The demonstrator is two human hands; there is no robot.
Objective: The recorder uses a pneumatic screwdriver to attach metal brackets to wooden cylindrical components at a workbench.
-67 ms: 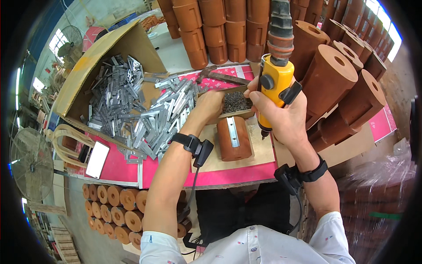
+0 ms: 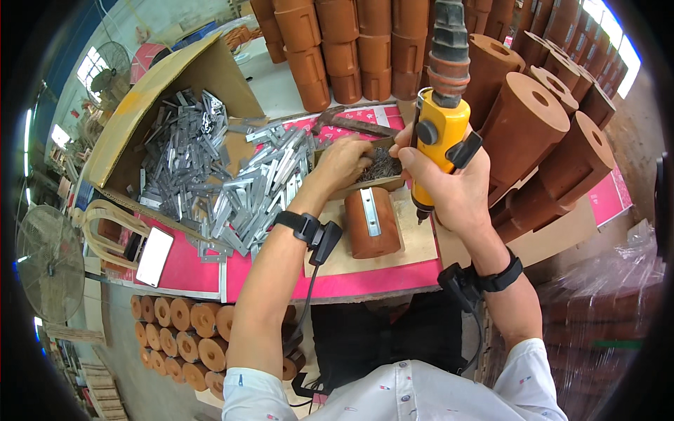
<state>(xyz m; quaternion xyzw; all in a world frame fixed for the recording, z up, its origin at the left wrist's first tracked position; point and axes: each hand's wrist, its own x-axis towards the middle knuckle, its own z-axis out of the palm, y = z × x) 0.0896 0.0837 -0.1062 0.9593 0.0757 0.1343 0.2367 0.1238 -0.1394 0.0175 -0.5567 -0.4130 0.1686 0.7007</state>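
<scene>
My right hand [image 2: 453,179] is wrapped round a yellow power screwdriver [image 2: 441,130], whose bit points down, to the right of a reddish-brown wooden cylinder [image 2: 357,228]. The cylinder lies on its side on a pale board [image 2: 420,245], with a flat metal strip [image 2: 371,212] along its top. At the left part of a small box of screws [image 2: 382,165], just beyond the cylinder, is my left hand [image 2: 344,163]. Its fingers are curled together over the screws, and whatever they pinch is too small to make out.
A cardboard box [image 2: 116,151] spills metal strips [image 2: 270,179] on the left. Behind the screws lies a hammer [image 2: 358,125]. Brown cylinders stand stacked at the back [image 2: 333,52] and right [image 2: 530,105]. A phone [image 2: 154,256] leans near the table's left front edge.
My left hand has shifted slightly right and away from me, from the box's left side to over the screws. The right hand and screwdriver stay almost still.
</scene>
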